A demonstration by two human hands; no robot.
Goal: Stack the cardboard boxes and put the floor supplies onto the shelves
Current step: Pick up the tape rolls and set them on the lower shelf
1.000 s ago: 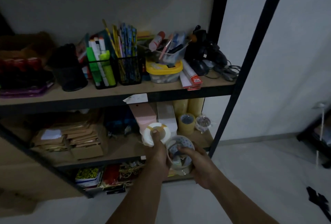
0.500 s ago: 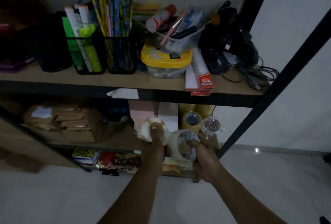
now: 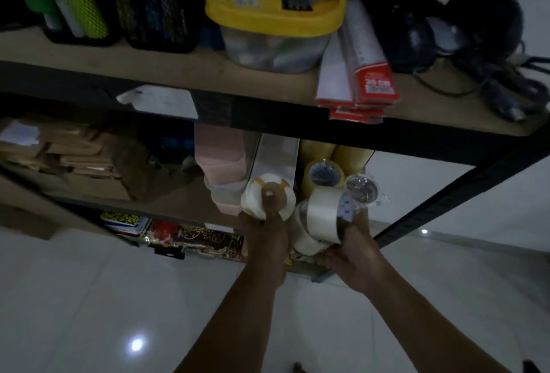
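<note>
While both hands held tape at the front of the middle shelf, the shelving step stood part done.

The left hand (image 3: 262, 238) gripped a white tape roll (image 3: 254, 198), thumb laid over its core, just in front of a pink box (image 3: 220, 164) and a white box (image 3: 279, 155) on the middle shelf (image 3: 178, 197). The right hand (image 3: 354, 256), fingers curled, held what looked like two pale tape rolls (image 3: 323, 210), just beside the left hand and near two shelved rolls (image 3: 324, 174). The carried rolls appeared to hang off the board, so in my judgement they were yet to be set down. Flat cardboard (image 3: 74, 158) lay at the shelf's left end. No stacked boxes were in view, so that part could not be assessed. Specks at the lower edge of the floor (image 3: 89, 283) were too small to identify.
</note>
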